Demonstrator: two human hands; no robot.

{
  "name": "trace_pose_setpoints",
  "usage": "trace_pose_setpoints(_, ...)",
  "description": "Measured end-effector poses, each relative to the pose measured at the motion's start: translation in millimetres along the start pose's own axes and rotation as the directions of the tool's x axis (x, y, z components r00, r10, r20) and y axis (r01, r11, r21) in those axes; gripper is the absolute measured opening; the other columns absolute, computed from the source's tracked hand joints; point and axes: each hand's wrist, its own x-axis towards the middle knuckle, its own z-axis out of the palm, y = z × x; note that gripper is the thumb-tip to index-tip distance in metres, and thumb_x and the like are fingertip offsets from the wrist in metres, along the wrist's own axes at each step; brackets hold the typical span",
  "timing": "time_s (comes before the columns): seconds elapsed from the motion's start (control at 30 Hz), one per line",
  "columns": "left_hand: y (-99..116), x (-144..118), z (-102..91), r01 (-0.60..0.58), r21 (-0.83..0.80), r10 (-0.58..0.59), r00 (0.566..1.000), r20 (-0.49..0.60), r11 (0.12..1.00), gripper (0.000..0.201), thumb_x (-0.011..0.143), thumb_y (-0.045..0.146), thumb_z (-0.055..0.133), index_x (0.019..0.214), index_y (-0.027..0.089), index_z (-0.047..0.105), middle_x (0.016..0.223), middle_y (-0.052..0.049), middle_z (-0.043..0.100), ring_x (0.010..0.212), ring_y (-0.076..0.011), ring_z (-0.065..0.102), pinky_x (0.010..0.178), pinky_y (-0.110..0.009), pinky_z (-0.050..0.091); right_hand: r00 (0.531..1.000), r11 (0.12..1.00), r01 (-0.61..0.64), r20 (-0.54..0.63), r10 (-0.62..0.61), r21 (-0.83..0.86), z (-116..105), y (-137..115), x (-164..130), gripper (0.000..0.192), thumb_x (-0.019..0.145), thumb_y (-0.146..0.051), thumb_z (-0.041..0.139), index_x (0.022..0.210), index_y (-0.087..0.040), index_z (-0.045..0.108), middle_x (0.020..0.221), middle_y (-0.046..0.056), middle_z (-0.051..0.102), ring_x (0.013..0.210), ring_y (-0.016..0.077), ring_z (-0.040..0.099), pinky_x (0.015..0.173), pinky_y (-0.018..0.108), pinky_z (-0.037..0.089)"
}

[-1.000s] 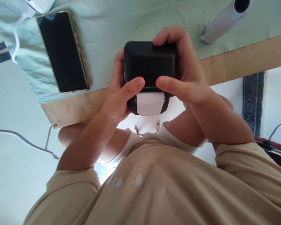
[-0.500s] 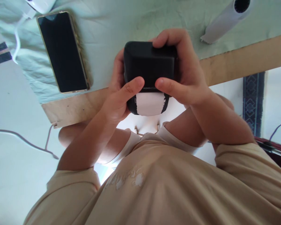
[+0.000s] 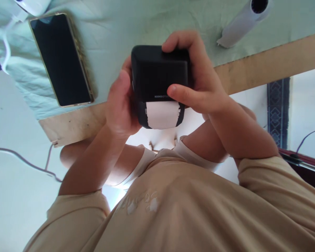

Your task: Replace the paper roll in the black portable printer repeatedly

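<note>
The shirt point(image 3: 189, 210) fills the lower frame, cut off by the bottom and right edges. The tabletop point(image 3: 265, 68), under a pale green cloth point(image 3: 115, 31), spans the upper frame; its far side is out of view. At upper left lies a phone point(image 3: 60, 59) with a dark screen. A white tube point(image 3: 241, 21) at upper right is cropped by the top edge.

The printer point(image 3: 159, 75), black, sits at upper centre, over the tabletop's edge, with white paper point(image 3: 161, 114) showing at its lower end; its lettering is too small to read.

The left hand point(image 3: 120, 105) is closed on the printer's left side, fingers hidden behind it. The right hand point(image 3: 199, 84) grips the right side, fingers curled over the top, thumb across the front. Both forearms rise from the lower frame and converge.
</note>
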Motion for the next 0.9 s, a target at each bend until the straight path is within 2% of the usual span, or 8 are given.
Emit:
trace_pose_setpoints(0.07,3,0,4.0,-0.027,0.068,0.029,0.999,-0.029,0.997,0.025,0.094,0.042,0.053,0.102,0.03,0.073,0.098,-0.004,0.076,0.142,-0.0342,0.059,0.12,-0.048,0.051,1.0,0.999,-0.02,-0.003,0.02,0.033,0,-1,-1,0.067,0.086,-0.065,0.069,0.134,-0.024,0.046,0.143,0.007,0.055,0.135,0.0209,0.057,0.101,0.034,0.062)
trace_pose_setpoints(0.13,5,1,3.7,-0.066,0.121,0.073,0.996,-0.056,0.99,0.018,0.09,0.034,0.051,0.083,0.029,0.067,0.084,-0.003,0.07,0.128,-0.0295,0.065,0.116,-0.04,0.053,1.0,0.999,-0.014,-0.002,0.014,0.051,1,-2,-1,0.061,0.089,-0.06,0.067,0.133,-0.024,0.046,0.142,0.008,0.054,0.134,0.0196,0.056,0.099,0.031,0.061)
trace_pose_setpoints(0.23,5,3,-0.5,-0.066,0.125,0.078,0.993,-0.09,0.99,0.015,0.086,0.027,0.055,0.071,0.029,0.059,0.08,-0.003,0.065,0.115,-0.026,0.067,0.108,-0.033,0.054,1.0,0.998,0.007,-0.019,-0.006,0.063,3,-3,0,0.062,0.089,-0.063,0.066,0.133,-0.024,0.046,0.141,0.008,0.054,0.133,0.0195,0.056,0.097,0.03,0.061)
trace_pose_setpoints(0.37,3,3,0.4,-0.085,0.12,0.099,0.989,-0.113,0.989,0.017,0.088,0.023,0.054,0.073,0.029,0.061,0.079,-0.002,0.064,0.107,-0.0241,0.068,0.1,-0.03,0.056,0.998,0.992,0.041,-0.045,-0.036,0.117,4,-4,1,0.063,0.086,-0.061,0.07,0.13,-0.021,0.048,0.136,0.009,0.056,0.128,0.0197,0.057,0.11,0.036,0.058)
trace_pose_setpoints(0.47,3,2,6.1,-0.114,0.057,0.119,0.988,-0.094,0.992,0.02,0.088,0.018,0.049,0.083,0.027,0.066,0.077,-0.001,0.064,0.107,-0.0236,0.07,0.104,-0.034,0.059,0.997,0.997,0.073,-0.04,-0.072,0.04,2,-4,0,0.057,0.091,-0.058,0.066,0.13,-0.02,0.049,0.136,0.007,0.056,0.128,0.0168,0.057,0.121,0.038,0.051)
trace_pose_setpoints(0.6,5,2,10.5,-0.082,0.001,0.082,0.994,-0.066,0.997,0.032,0.088,0.011,0.042,0.098,0.024,0.07,0.085,-0.002,0.07,0.124,-0.0275,0.071,0.109,-0.045,0.062,0.986,0.981,0.137,-0.073,-0.148,-0.135,0,-3,-4,0.048,0.098,-0.057,0.059,0.133,-0.025,0.053,0.142,0.005,0.056,0.14,0.0167,0.054,0.13,0.038,0.044)
trace_pose_setpoints(0.73,6,3,8.2,-0.069,0.013,0.07,0.994,-0.085,0.998,0.037,0.09,0.01,0.04,0.104,0.025,0.071,0.1,-0.003,0.074,0.14,-0.0268,0.064,0.116,-0.046,0.058,0.973,0.959,0.22,-0.026,-0.228,-0.177,0,1,-4,0.048,0.098,-0.057,0.058,0.134,-0.027,0.054,0.145,0.005,0.057,0.151,0.0184,0.049,0.136,0.039,0.039)
trace_pose_setpoints(0.9,4,4,2.2,-0.073,0.01,0.073,0.997,-0.039,0.997,0.036,0.089,0.013,0.045,0.11,0.027,0.07,0.096,-0.001,0.075,0.142,-0.028,0.063,0.118,-0.048,0.057,0.971,0.952,0.224,-0.03,-0.235,-0.206,0,5,-2,0.054,0.096,-0.066,0.052,0.136,-0.029,0.051,0.143,0.003,0.056,0.149,0.0205,0.05,0.137,0.046,0.04)
